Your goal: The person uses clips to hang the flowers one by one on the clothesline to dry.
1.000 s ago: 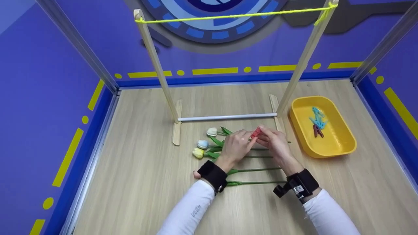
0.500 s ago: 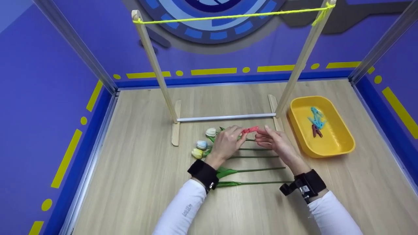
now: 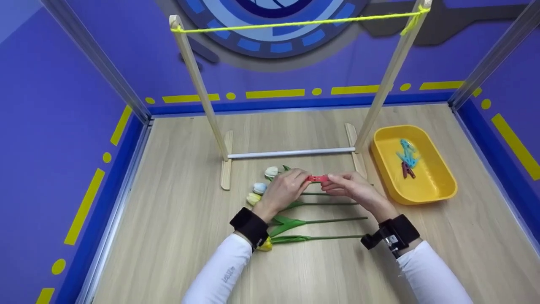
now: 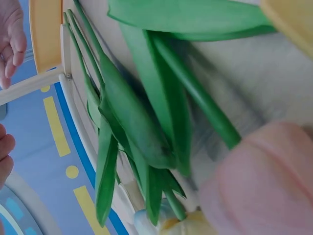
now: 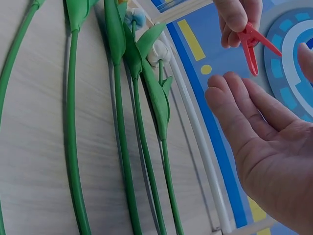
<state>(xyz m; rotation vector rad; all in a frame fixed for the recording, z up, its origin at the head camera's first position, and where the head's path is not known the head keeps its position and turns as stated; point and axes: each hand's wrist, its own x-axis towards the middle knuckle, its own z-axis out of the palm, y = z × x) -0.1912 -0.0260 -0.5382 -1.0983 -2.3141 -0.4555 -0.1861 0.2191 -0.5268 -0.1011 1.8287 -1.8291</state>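
My left hand [image 3: 287, 188] pinches one end of a red clothespin [image 3: 317, 178] between thumb and fingers, above the tulips. In the right wrist view, the clothespin [image 5: 250, 41] points its two spread legs toward my right hand [image 5: 264, 122]. That hand's fingers are straight, with the thumb apart at the frame's edge, and the legs hang near the gap between them without visible contact. Under both hands several tulips lie side by side, stems to the right; a white tulip [image 3: 271, 172], a blue tulip [image 3: 259, 188] and a yellow tulip [image 3: 253, 199] show their heads. My left forearm partly covers others.
Behind the tulips stands a wooden frame [image 3: 198, 84] with a yellow string [image 3: 295, 23] tied between its posts and a white bar [image 3: 291, 153] at its base. At right, a yellow bin [image 3: 434, 185] holds blue clothespins [image 3: 407, 152] and dark red ones [image 3: 408, 169].
The clothespin, first between both hands, has moved left and slightly nearer in my left hand. My right hand's fingers have come off it, then moved back close to its free end.
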